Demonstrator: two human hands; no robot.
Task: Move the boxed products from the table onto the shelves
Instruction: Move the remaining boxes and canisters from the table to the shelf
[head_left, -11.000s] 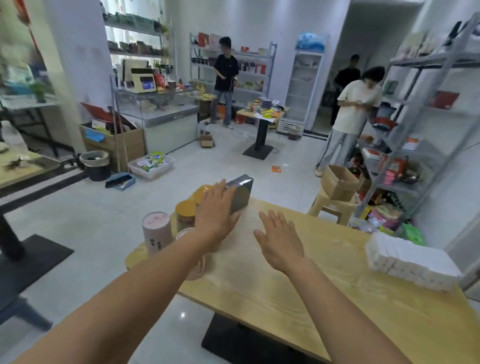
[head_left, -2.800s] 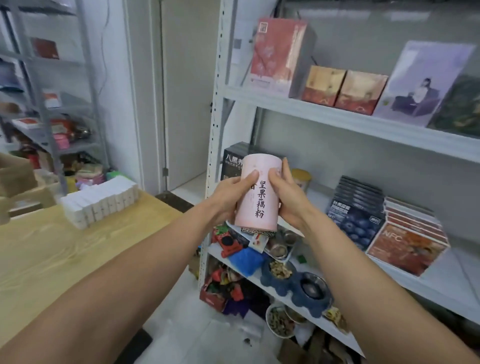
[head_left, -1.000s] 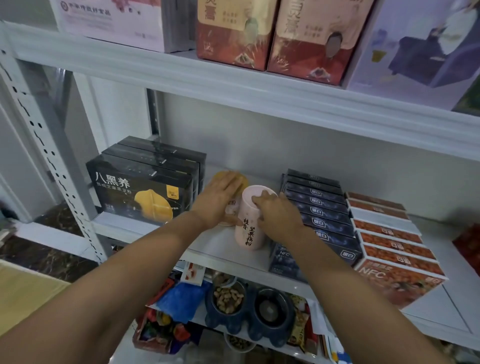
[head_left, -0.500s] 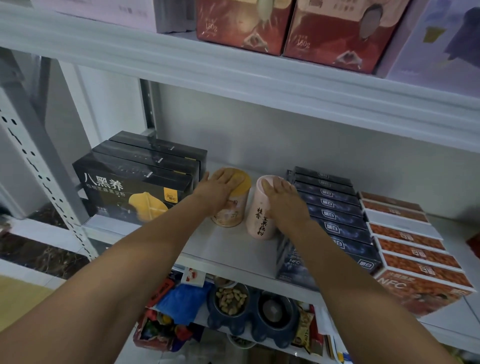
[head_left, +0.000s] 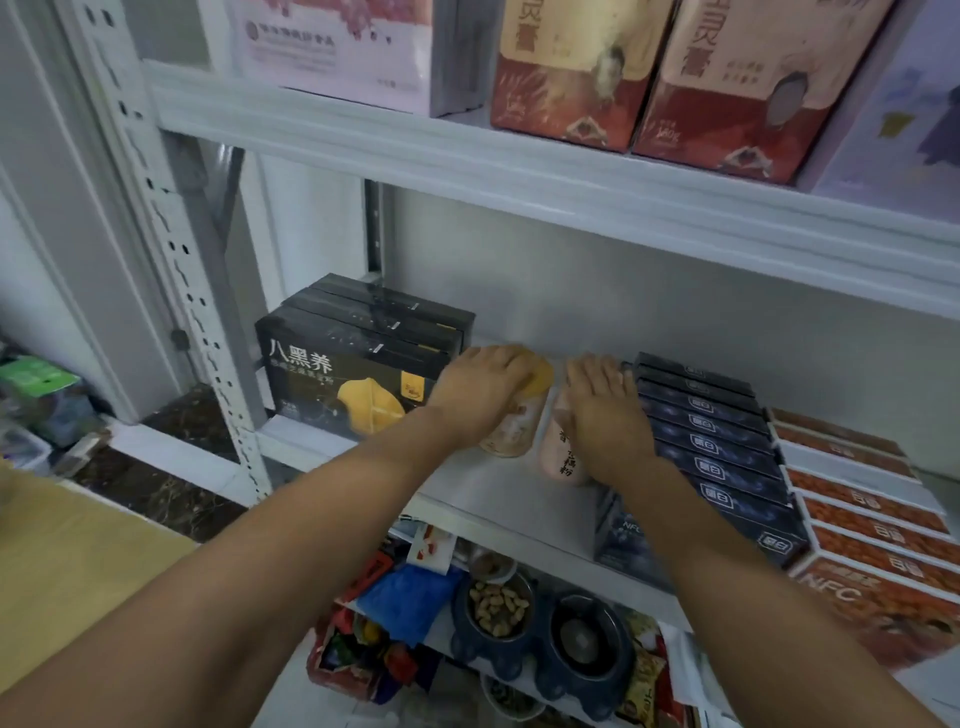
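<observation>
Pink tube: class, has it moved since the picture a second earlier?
Yes. The pink tube went deeper into the shelf, along the dark blue boxes, and now stands beside the yellow-lidded can.

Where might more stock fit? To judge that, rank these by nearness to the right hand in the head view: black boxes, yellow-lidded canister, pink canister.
1. pink canister: directly under the right hand, which rests on it.
2. yellow-lidded canister: just to the left, under the left hand.
3. black boxes: farthest, at the shelf's left end.

Pink canister (head_left: 560, 460) top beneath right hand (head_left: 605, 415)
</observation>
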